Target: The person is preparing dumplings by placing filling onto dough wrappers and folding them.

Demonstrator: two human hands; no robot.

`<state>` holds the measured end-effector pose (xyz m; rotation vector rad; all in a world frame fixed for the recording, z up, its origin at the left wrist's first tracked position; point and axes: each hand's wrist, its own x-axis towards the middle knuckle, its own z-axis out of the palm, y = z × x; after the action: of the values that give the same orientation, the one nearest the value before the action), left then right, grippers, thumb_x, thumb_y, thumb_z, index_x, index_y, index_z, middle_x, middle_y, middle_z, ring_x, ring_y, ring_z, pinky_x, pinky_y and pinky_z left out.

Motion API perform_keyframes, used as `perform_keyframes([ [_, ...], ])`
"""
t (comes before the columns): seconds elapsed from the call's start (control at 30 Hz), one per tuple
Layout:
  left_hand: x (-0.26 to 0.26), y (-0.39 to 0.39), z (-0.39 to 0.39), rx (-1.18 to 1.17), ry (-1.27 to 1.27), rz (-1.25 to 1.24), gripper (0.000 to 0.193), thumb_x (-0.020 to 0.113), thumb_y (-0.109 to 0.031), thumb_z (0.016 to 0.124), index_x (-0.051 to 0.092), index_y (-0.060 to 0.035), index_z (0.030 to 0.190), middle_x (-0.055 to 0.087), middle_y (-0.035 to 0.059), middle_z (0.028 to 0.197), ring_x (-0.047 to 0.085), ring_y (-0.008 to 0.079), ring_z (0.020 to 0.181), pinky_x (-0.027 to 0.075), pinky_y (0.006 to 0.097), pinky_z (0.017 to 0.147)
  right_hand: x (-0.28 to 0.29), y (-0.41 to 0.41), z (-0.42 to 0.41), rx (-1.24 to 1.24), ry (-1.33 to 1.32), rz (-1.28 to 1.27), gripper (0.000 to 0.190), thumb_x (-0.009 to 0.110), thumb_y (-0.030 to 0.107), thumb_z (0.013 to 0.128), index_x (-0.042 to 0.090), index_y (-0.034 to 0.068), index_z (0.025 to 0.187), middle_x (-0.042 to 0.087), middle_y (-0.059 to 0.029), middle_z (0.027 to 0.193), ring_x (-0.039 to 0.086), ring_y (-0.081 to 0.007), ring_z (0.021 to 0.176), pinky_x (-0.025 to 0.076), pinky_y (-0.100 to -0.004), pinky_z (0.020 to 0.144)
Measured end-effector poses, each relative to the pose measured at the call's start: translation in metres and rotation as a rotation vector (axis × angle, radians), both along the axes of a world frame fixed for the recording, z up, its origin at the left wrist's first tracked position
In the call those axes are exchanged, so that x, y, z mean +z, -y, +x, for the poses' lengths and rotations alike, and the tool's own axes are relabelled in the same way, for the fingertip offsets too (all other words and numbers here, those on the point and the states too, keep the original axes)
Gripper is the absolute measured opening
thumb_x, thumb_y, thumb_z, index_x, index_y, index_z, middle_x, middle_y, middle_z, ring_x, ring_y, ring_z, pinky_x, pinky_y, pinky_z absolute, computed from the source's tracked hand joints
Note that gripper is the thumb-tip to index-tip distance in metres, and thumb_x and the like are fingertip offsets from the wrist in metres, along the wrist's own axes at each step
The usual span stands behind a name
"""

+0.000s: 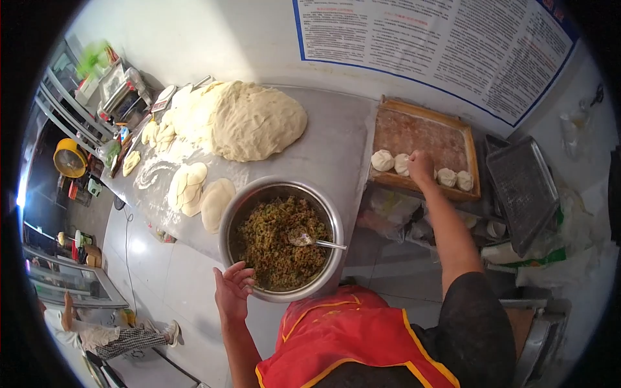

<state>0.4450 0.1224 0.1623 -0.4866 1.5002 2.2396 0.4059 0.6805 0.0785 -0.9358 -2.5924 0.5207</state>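
My right hand (421, 167) reaches down into a floured wooden tray (475, 167), over a row of pleated filled buns (382, 160); its fingers look curled at a bun and partly hide it, and whether they grip it I cannot tell. My left hand (234, 288), palm up with fingers apart, is beside the rim of a large steel bowl (335, 218) and holds nothing. Chopped green-brown filling (281, 252) fills much of the bowl, with a metal spoon (330, 244) resting in it. Flat dough wrappers (216, 203) lie left of the bowl, some overlapping.
A huge mound of dough (257, 121) sits at the back of the metal worktable (339, 116), near smaller dough pieces (131, 163) and a scale (164, 98). Dark trays (524, 189) lean at the right. Another person (97, 334) is at the far lower left.
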Motion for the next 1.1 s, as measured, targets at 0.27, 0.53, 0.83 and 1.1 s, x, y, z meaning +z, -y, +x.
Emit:
perform_keyframes([
  [0.27,0.001,0.008,0.003,0.017,-0.004,-0.010,0.064,0.021,-0.052,0.098,0.055,0.0004,0.109,0.064,0.0134,0.087,0.057,0.0161,0.068,0.045,0.0252,0.056,0.015,-0.009,0.014,0.169,0.012,0.065,0.011,0.065,0.010,0.072,0.064,0.002,0.080,0.065,-0.0166,0.077,0.063,-0.0327,0.078,0.049,-0.0408,0.069],
  [0.53,-0.007,0.051,-0.015,0.112,-0.027,-0.064,0.061,0.025,-0.051,0.098,0.054,0.0004,0.113,0.063,0.0108,0.090,0.057,0.0144,0.072,0.043,0.0236,0.059,-0.030,-0.012,-0.009,0.050,-0.124,0.138,0.015,0.061,0.014,0.078,0.065,0.001,0.079,0.064,-0.0120,0.065,0.064,-0.0222,0.062,0.050,-0.0377,0.061],
  [0.83,-0.110,0.121,-0.124,0.219,-0.095,-0.598,0.033,0.056,-0.026,0.087,0.060,0.0033,0.099,0.063,0.0094,0.085,0.059,0.0141,0.068,0.046,0.0267,0.058,0.082,0.094,0.040,0.137,0.028,-0.016,0.034,0.046,0.017,0.093,0.052,0.000,0.121,0.060,-0.0215,0.110,0.059,-0.0326,0.100,0.045,-0.0391,0.085],
  [1.1,-0.171,0.101,-0.260,0.040,-0.301,-0.999,0.041,0.057,-0.027,0.086,0.059,0.0051,0.111,0.066,0.0162,0.099,0.064,0.0264,0.087,0.049,0.0345,0.076,0.075,0.215,0.105,0.328,0.058,-0.174,0.030,0.053,0.008,0.088,0.056,0.000,0.117,0.063,-0.0175,0.098,0.061,-0.0301,0.089,0.048,-0.0382,0.080],
])
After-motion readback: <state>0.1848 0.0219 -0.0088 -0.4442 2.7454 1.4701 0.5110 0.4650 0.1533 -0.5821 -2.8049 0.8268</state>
